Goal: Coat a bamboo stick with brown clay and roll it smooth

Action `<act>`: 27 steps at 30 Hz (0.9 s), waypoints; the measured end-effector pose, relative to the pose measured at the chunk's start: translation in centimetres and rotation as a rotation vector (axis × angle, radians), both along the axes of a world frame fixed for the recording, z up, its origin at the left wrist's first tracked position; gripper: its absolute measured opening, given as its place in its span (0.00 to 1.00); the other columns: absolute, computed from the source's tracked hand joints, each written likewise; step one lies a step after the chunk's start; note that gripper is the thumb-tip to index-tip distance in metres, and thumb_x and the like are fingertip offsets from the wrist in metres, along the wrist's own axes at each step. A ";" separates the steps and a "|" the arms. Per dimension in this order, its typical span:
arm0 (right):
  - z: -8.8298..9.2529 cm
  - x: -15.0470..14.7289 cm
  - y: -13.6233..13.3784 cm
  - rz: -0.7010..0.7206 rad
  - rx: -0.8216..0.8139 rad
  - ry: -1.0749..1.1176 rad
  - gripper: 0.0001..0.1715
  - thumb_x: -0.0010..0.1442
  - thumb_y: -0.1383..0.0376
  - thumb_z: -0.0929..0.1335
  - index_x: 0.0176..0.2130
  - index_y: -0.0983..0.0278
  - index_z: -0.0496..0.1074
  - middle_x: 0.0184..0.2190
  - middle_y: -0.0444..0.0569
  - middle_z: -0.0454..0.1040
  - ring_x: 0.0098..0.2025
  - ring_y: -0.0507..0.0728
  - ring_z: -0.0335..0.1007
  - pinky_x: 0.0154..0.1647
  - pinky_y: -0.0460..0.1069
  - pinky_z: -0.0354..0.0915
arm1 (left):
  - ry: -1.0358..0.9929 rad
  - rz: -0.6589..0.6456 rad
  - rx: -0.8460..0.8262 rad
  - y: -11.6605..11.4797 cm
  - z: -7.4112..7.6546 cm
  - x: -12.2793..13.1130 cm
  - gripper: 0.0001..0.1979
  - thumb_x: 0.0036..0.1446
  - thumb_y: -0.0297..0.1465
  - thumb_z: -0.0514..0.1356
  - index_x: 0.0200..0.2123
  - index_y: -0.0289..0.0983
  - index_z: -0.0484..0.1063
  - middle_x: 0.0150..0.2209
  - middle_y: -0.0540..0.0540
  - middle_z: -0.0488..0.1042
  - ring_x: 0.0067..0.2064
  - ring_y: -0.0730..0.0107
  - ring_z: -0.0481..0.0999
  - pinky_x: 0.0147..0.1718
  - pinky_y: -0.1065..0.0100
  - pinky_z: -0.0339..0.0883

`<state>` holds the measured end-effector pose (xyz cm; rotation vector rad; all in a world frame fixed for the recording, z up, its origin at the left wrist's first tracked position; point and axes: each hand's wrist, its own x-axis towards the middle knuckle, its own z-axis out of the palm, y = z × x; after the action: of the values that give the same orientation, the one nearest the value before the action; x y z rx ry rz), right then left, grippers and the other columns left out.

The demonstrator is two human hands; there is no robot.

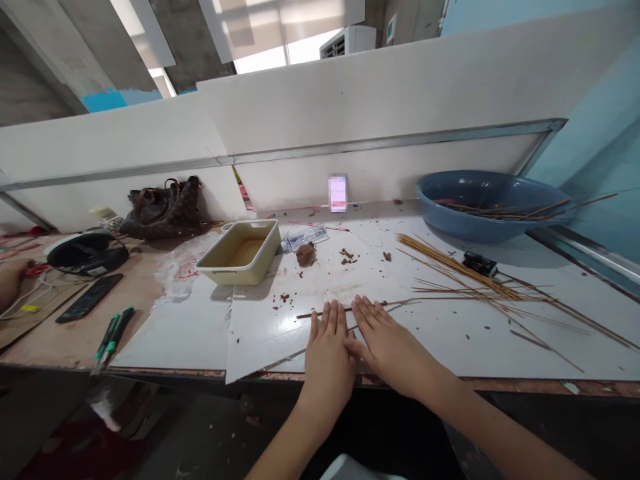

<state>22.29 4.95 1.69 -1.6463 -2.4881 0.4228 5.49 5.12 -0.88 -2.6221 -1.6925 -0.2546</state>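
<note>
My left hand [330, 347] lies flat, fingers stretched forward, its fingertips on a thin stick coated in brown paste [306, 316]. Beside it my right hand [383, 337] is flat too, fingertips at the same stick, its thumb touching the left hand. The stick runs on to the right as a bare thin rod. Ahead sits a lump of brown paste [305, 254] with crumbs [347, 256] around it. A bundle of thin tan sticks [450, 263] lies to the right, some loose ones fanned across the white board [430, 340].
A cream tub [243, 275] of brownish liquid stands left of the lump. A blue basin [475, 227] holds dark sticks at the right. Further left are pliers [114, 333], a black phone [90, 298], a handbag [165, 210] and another person's hand [13, 280]. A lit phone [338, 193] leans on the partition.
</note>
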 end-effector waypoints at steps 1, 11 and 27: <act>-0.2 0.3 -0.9 0.012 0.008 0.009 0.51 0.78 0.41 0.51 0.78 0.77 0.49 0.79 0.64 0.42 0.81 0.66 0.41 0.80 0.64 0.48 | -0.007 -0.004 0.018 -0.8 -0.3 -0.2 0.31 0.73 0.29 0.47 0.76 0.30 0.57 0.78 0.39 0.54 0.79 0.54 0.53 0.77 0.46 0.51; -1.4 1.2 1.4 -0.037 0.093 -0.040 0.52 0.78 0.41 0.52 0.76 0.82 0.51 0.78 0.70 0.45 0.81 0.68 0.42 0.80 0.65 0.47 | -0.019 0.068 -0.053 1.1 1.1 0.4 0.30 0.74 0.30 0.47 0.75 0.28 0.59 0.76 0.36 0.57 0.78 0.53 0.56 0.76 0.42 0.50; -1.7 1.7 2.2 -0.026 0.156 -0.081 0.45 0.79 0.46 0.54 0.76 0.78 0.56 0.75 0.71 0.56 0.79 0.68 0.50 0.78 0.67 0.52 | -0.048 0.123 -0.048 1.5 1.6 -0.6 0.28 0.77 0.33 0.45 0.74 0.29 0.62 0.75 0.37 0.61 0.77 0.53 0.58 0.76 0.41 0.50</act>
<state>24.02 7.16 0.03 -1.6636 -2.4817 0.1576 4.93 6.65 0.73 -2.5513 -1.8902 -0.2806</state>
